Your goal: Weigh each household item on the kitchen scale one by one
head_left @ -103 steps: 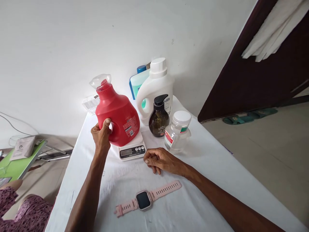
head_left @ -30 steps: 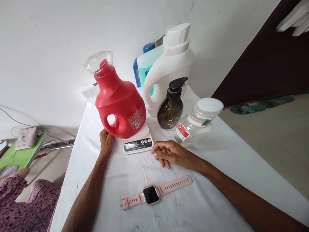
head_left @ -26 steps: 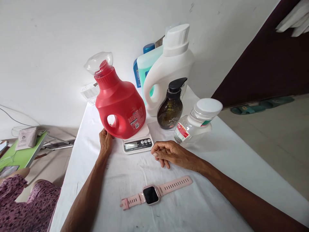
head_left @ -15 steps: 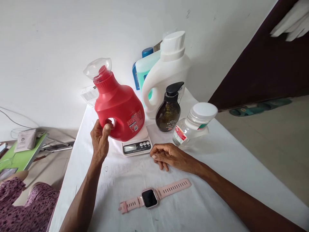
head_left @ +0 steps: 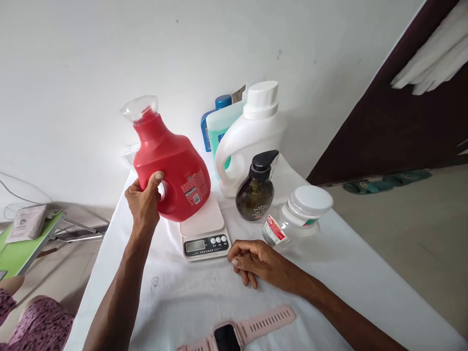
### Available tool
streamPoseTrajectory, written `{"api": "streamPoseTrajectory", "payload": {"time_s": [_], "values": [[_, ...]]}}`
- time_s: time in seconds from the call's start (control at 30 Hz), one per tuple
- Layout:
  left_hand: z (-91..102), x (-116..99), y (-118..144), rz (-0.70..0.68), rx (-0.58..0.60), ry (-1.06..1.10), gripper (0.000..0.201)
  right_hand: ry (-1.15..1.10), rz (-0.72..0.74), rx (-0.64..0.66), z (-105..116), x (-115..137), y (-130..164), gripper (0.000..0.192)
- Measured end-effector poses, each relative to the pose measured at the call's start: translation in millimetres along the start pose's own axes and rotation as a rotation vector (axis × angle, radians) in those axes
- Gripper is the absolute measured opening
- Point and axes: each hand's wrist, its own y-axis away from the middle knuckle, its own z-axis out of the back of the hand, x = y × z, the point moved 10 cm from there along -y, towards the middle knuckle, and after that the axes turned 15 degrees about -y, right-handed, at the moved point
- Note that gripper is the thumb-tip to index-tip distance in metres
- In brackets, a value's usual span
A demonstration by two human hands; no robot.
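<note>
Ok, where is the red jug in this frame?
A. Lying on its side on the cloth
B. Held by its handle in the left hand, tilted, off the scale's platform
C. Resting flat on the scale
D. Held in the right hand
B: the left hand grips the red jug by its handle, tilted, with the scale platform bare below.

Bare surface [head_left: 183, 302] lies open at the lower centre of the frame; the white jug [head_left: 252, 136], dark pump bottle [head_left: 256, 192] and clear jar [head_left: 296, 214] crowd the upper right.
</note>
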Motion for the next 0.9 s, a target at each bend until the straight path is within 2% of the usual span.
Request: {"api": "streamPoseTrajectory", "payload": {"time_s": [0.13,0.3,0.53,0.7,0.9], "values": [[-2.6,4,-39,-0.059,-0.106,-0.006,0.059,-0.020,0.003,0.000,3,-3,-1,0.047],[-20.3,28,-78,-0.093,-0.163,-0.045,0.056,-0.059,-0.003,-0.021,4,-2,1,0.046],[-44.5,62,-108,-0.070,-0.180,-0.052,0.059,-0.103,-0.017,-0.045,2,2,3,0.044],[-51.1,74,-125,-0.093,-0.229,-0.029,0.056,-0.110,-0.017,-0.054,5,-3,2,0.042],[-70.8,85,-152,-0.144,-0.257,-0.053,0.051,-0.133,-0.058,-0.072,5,-4,0,0.041]]}}
